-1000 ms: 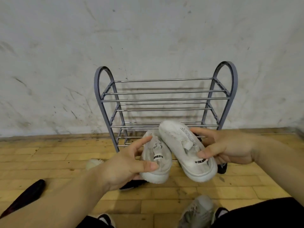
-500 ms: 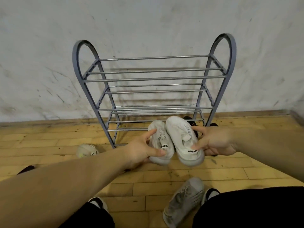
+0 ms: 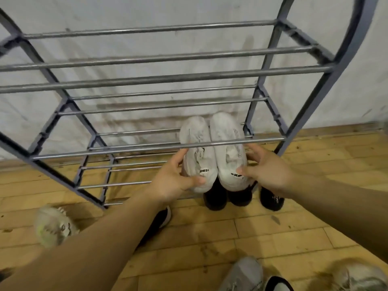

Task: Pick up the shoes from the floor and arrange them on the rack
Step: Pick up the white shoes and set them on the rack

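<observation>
— Where did the pair sit?
— Left white shoe (image 3: pixel 197 152) and right white shoe (image 3: pixel 228 148) touched, toes in under a rail at the rack's (image 3: pixel 147 78) right end, heels out. Left hand (image 3: pixel 172 181) gripped one heel; right hand (image 3: pixel 266 169) pinched the other.
— Room? Count?
— Open rails leftward. Three black shoes (image 3: pixel 215 198) below, partly hidden; one blurred pale shoe (image 3: pixel 53 225); two grey shoes (image 3: pixel 243 274) cut off at the bottom edge

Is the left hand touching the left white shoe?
Touching. The head view shows the left hand gripping the left white shoe, thumb across its heel.
</observation>
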`<state>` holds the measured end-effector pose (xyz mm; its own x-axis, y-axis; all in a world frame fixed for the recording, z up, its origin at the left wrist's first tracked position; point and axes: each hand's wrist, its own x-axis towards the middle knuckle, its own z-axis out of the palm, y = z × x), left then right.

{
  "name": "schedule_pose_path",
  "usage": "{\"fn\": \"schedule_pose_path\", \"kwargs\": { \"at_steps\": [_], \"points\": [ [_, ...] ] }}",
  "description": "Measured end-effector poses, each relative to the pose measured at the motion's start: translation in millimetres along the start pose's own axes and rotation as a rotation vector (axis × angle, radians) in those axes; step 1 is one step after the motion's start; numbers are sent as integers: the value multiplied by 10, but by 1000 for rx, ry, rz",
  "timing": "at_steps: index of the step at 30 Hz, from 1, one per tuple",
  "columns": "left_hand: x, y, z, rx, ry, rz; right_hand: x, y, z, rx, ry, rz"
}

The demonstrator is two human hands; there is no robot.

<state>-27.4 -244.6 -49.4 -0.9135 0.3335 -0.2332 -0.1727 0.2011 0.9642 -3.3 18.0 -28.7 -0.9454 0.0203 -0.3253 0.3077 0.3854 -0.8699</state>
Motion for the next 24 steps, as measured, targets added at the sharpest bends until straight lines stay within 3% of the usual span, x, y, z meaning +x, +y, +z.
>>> {"fn": "schedule_pose_path", "kwargs": {
  "at_steps": [3, 6, 8, 15, 19, 24],
  "points": [
    [241, -59, -4, 206, 24, 39, 170, 65, 24, -297, 89, -85],
    [302, -122, -60, 700, 74, 54, 205, 222, 84, -547, 50, -102],
    [279, -82, -65, 836, 120, -17, 221, 278, 117, -695, 49, -74],
    [381, -245, 91, 918, 100, 1, 503, 280, 270, -870, 72, -97],
    [382, -367, 153, 848, 192, 108, 547, 348, 306, -775, 63, -106],
    [435, -394, 473, 754, 309, 206, 498, 364, 281, -718, 237, -122]
  ]
}}
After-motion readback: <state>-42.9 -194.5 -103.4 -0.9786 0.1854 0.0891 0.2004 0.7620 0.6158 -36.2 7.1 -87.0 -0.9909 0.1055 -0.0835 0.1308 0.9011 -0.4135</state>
